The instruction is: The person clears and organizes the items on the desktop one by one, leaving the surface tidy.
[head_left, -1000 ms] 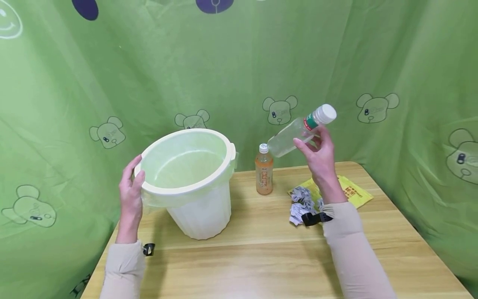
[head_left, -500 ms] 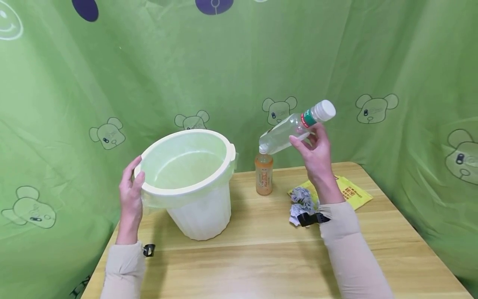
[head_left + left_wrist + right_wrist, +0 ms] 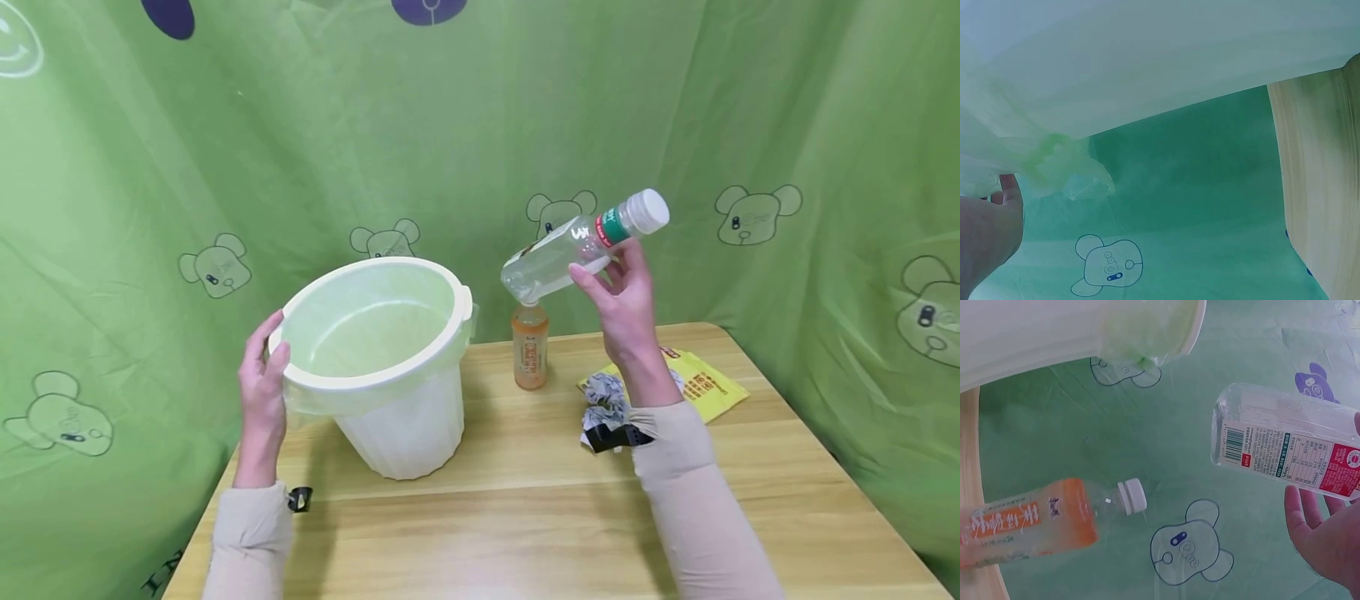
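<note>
A white trash bin (image 3: 405, 437) lined with a pale green bag stands tilted on the table at left centre. My left hand (image 3: 262, 387) grips its rim from the left side, thumb and fingers either side of the edge. In the air right of the bin, my right hand (image 3: 626, 300) holds a clear plastic bottle (image 3: 551, 258) near its white-capped end, the base slanting down toward the bin. The right wrist view shows the printed label (image 3: 1285, 456) of that bottle. Behind and below it, an orange-labelled bottle (image 3: 530, 354) stands upright on the table.
Crumpled paper balls (image 3: 603, 400) lie at the right, partly hidden by my right wrist. A yellow packet (image 3: 708, 387) lies flat beside them on the wooden table (image 3: 480, 533). Green printed curtain (image 3: 450, 125) surrounds the table.
My right hand has carried the clear bottle left and slightly up, toward the bin, and it now passes above the orange-labelled bottle. My left hand stays on the rim.
</note>
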`<state>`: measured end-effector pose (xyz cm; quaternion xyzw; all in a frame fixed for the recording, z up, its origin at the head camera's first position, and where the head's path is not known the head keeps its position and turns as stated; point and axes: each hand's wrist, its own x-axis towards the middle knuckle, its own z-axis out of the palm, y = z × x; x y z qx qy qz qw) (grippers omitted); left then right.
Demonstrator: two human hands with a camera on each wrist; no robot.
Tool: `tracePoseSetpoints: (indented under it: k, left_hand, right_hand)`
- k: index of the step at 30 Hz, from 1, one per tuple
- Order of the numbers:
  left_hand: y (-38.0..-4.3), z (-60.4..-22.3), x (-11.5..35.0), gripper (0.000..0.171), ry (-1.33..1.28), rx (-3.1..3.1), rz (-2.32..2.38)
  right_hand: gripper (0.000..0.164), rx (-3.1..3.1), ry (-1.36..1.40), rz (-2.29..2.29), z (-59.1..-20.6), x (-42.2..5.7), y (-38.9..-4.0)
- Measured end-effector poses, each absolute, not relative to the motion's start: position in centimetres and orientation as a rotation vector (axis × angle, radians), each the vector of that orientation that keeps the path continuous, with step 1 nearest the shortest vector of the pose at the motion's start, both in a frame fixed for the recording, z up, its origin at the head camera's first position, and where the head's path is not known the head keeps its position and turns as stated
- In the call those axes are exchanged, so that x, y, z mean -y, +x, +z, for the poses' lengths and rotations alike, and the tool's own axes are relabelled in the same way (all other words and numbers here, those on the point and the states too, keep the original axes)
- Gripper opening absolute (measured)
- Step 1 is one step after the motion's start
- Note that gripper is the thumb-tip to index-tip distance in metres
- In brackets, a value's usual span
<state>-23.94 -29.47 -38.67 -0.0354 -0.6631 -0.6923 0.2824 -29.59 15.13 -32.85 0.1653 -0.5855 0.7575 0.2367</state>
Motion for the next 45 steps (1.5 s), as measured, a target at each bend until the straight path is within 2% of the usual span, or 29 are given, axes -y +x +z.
tracePoseSetpoints:
  k: [12, 23, 45]
  left_hand:
    - [-23.9, -38.8, 29.6, 0.051, -0.098, 1.764, -1.874]
    - [-24.0, -38.8, 29.6, 0.051, -0.107, 1.752, -1.88]
    - [-24.2, -38.9, 29.5, 0.051, -0.128, 1.741, -1.883]
  right_hand:
    - [0.067, 1.56, 0.56, 2.079, -31.2, -12.9, -29.1]
    - [0.066, 1.569, 0.649, 2.082, -30.2, -10.5, -28.7]
    - [0.076, 1.82, 0.791, 1.977, -32.2, -4.0, -28.3]
